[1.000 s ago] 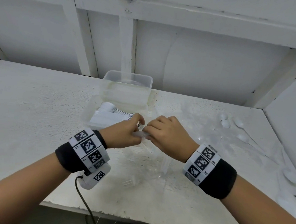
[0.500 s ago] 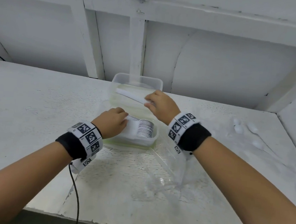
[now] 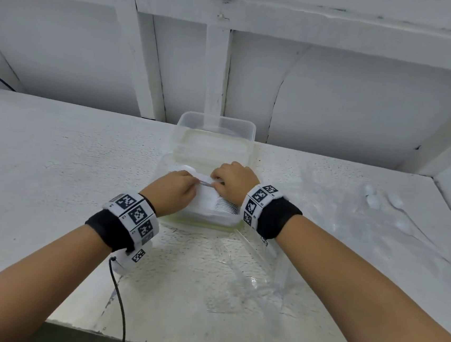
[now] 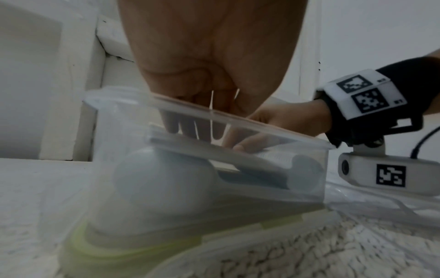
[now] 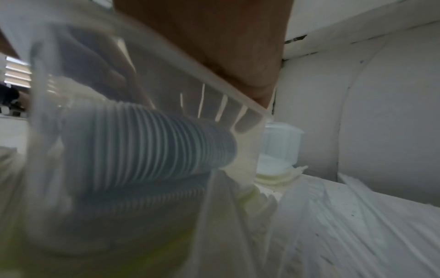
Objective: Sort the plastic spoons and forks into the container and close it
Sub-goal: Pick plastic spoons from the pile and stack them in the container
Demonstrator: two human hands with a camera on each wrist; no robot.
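Right hand [image 3: 233, 181] moved back beside left hand [image 3: 174, 190], inside container [image 3: 237, 220].

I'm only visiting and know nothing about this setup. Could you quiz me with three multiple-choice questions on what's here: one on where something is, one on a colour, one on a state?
1. Where do the loose spoons lie?
A) on the table, right of the container
B) on the floor
C) on the wall ledge

2. What colour is the seal strip under the container?
A) red
B) yellow-green
C) black

3. How is the container now?
A) lid snapped on
B) tipped over
C) open on top

Answers:
1. A, they lie on the tabletop at the right.
2. B, a yellow-green band shows along its base.
3. C, the left hand and right hand pinch a thin white utensil inside its rim.
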